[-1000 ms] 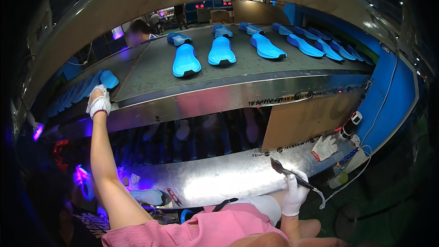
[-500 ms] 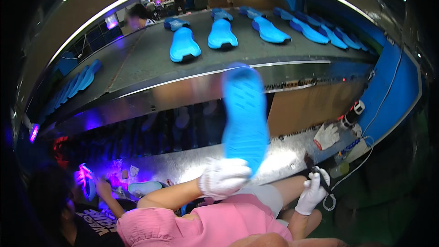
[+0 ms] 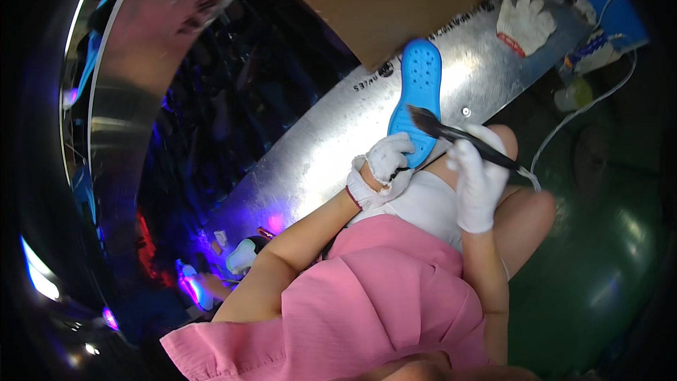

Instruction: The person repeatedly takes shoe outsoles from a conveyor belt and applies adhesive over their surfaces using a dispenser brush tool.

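A bright blue shoe sole (image 3: pixel 421 85) is held over the metal ledge, its side with small round holes and ribs facing up. My left hand (image 3: pixel 388 164), in a white knit glove, is closed on the sole's near end. My right hand (image 3: pixel 479 182), in a smoother white glove, grips a black-handled brush (image 3: pixel 462 137). The brush's dark bristles are over the lower half of the sole; I cannot tell whether they touch it. A pale cord leads off from the handle's end.
The metal ledge (image 3: pixel 303 148) runs diagonally, with a loose white glove (image 3: pixel 525 22) on its far right. A brown board (image 3: pixel 381 0) stands behind it. A translucent yellowish container (image 3: pixel 575 94) is at right. Purple-lit shoe parts (image 3: pixel 194 284) lie at lower left.
My view has swung down and turned away from the conveyor. The sole now lies holes-side up, lower over the ledge. My right hand has lifted the brush from the side to the sole.
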Demonstrator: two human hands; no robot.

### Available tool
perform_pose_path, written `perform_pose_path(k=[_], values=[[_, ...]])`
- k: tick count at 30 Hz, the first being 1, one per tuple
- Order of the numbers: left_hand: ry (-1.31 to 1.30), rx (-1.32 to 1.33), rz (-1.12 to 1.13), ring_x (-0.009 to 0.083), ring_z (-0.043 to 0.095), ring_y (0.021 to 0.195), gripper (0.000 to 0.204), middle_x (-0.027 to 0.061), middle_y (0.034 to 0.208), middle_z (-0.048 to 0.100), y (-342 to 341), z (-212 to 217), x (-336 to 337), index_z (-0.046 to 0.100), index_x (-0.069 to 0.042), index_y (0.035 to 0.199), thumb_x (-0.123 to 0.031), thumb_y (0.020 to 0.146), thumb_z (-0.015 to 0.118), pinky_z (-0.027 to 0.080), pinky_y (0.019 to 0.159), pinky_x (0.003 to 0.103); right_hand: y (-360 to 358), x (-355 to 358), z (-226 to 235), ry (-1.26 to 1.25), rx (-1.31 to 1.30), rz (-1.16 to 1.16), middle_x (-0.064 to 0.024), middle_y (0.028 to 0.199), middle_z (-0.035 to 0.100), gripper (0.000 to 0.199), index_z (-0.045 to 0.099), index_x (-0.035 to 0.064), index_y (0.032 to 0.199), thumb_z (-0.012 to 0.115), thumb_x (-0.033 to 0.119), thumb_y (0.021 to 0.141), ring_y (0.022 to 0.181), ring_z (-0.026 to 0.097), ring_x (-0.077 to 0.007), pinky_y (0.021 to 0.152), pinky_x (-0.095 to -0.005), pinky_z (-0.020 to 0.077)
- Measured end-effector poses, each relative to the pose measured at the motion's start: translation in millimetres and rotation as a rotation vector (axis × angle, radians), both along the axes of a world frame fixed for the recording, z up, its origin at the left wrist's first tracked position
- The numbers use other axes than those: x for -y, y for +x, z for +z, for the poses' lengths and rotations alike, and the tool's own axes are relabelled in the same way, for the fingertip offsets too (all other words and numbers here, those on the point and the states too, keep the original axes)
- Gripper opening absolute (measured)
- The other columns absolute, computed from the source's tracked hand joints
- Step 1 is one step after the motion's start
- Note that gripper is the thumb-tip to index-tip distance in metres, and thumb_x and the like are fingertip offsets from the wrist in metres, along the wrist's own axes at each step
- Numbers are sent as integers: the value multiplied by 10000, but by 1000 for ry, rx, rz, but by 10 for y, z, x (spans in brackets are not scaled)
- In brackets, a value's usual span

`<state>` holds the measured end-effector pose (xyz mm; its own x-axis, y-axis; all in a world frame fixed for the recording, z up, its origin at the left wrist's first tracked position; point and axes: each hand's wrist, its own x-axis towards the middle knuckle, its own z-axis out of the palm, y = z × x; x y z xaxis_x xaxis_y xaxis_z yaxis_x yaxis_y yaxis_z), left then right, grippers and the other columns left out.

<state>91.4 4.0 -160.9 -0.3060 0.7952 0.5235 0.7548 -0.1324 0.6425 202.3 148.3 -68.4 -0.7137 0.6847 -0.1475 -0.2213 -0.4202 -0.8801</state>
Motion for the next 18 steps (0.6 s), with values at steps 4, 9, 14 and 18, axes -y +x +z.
perform_pose_path(k=[4,9,14,18], values=[[12,-15,107,350,586,713,352,170,901,594,65,60,-33,435,-74,759,-4,655,764,472,612,411,-204,43,-307,-165,1,119,-85,922,641,294,578,-37,1082,687,8,813,775,600,-110,713,-232,500],[-232,26,149,326,609,759,255,116,865,632,68,155,9,533,-98,617,-80,613,787,490,634,406,-219,8,-508,-169,41,218,-127,1009,661,257,591,-38,1046,671,-35,801,943,629,-161,857,-270,494],[-413,42,161,304,613,862,165,115,961,644,125,44,166,577,-102,675,-91,581,712,486,761,409,-201,23,-606,-180,60,272,-137,1021,659,234,588,-43,1034,651,-53,808,942,636,-167,853,-275,505],[-398,61,187,313,610,881,145,114,977,648,139,51,154,590,-109,700,-120,619,710,483,779,411,-223,-1,-609,-136,76,274,-139,1017,657,242,585,-45,1035,659,-49,805,943,634,-164,849,-275,506]])
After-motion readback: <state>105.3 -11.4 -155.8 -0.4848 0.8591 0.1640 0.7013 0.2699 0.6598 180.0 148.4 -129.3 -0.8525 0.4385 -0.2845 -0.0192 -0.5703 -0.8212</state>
